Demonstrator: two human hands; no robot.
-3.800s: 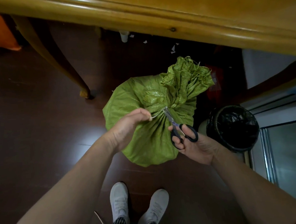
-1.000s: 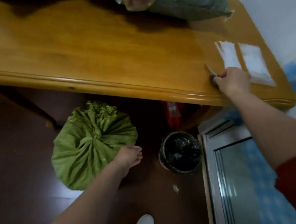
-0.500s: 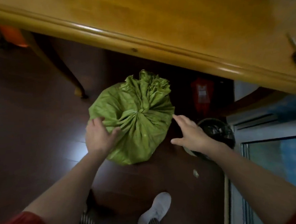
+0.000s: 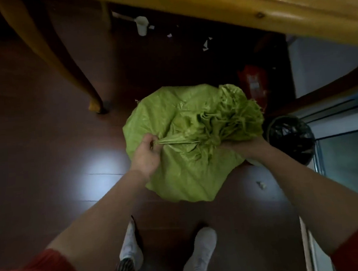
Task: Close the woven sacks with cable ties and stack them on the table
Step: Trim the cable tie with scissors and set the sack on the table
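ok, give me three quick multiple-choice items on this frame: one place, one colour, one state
1. Where does the black bin stand?
A) on the table
B) right of the sack
C) left of the sack

2. What colour is the sack?
A) green
B) white
C) blue

3. What is the left hand doing?
A) lying flat on the floor
B) holding scissors
C) pinching a fold of the sack

Answers: B, the bin shows just past the sack's right edge. A, the whole weave is green. C, its fingers close on a pulled-out pleat.
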